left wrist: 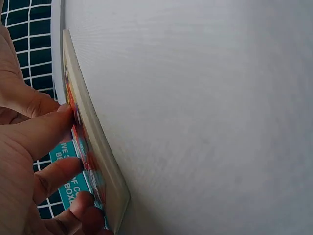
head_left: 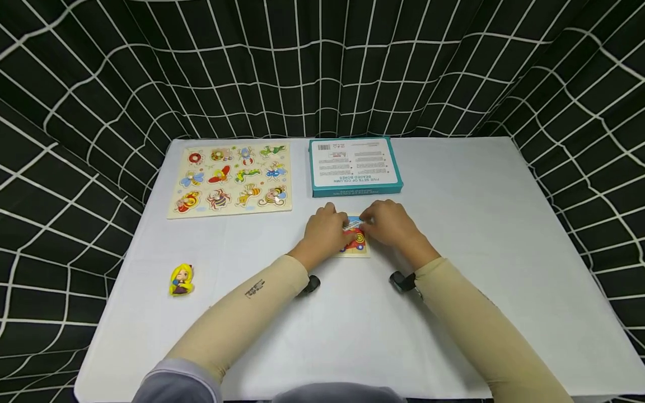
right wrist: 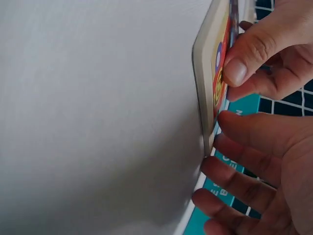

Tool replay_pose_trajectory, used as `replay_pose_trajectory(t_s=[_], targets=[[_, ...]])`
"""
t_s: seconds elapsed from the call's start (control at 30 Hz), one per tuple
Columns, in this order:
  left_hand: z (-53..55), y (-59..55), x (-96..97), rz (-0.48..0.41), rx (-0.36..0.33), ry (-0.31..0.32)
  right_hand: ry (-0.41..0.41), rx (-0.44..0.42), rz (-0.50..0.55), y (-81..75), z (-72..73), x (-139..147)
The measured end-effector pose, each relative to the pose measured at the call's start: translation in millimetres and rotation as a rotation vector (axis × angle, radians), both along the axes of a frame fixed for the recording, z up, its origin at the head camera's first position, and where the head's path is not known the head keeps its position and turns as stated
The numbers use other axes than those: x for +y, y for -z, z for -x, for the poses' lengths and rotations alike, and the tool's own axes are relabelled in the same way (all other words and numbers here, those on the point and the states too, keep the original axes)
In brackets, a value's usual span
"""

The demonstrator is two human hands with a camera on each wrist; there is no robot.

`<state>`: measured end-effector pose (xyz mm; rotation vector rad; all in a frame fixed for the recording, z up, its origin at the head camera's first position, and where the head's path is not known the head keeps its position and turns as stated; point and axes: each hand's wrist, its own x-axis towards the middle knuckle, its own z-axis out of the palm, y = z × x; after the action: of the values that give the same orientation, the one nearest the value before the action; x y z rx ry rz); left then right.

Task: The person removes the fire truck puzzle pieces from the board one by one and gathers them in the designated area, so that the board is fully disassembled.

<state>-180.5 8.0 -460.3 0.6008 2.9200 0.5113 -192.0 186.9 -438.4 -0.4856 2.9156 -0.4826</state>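
A small wooden jigsaw with a red fire truck picture lies flat on the white table, partly hidden under both hands. My left hand spans its left side. The left thumb presses on the red part of the picture, and the other left fingers are spread over the picture towards its far edge. At the upper right is my right hand, its fingertips right at the board's edge. In the right wrist view, several right fingers reach out fairly straight beside the board.
Behind the hands lies a teal box with a white printed panel. An insect peg puzzle board sits at the back left. Nearer on the left is a small yellow-haired figure toy. Black curtains with a white grid surround the white table.
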Motion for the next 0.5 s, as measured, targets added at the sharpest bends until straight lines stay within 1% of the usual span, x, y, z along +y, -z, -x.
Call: replay_pose_trajectory(t_s=[0.17,0.37,0.5], targets=[[2.3,-1.6,-3.0,-0.031,-0.035,-0.024,-0.02,-0.041,-0.012,-0.5,5.6,-2.1],[3.6,-0.9,-3.7,-0.047,-0.069,-0.044,0.039,-0.14,0.064,-0.5,10.9,-0.9],[3.4,0.5,-3.2,-0.07,-0.076,-0.046,0.048,-0.154,0.066,-2.4,12.8,-0.6]])
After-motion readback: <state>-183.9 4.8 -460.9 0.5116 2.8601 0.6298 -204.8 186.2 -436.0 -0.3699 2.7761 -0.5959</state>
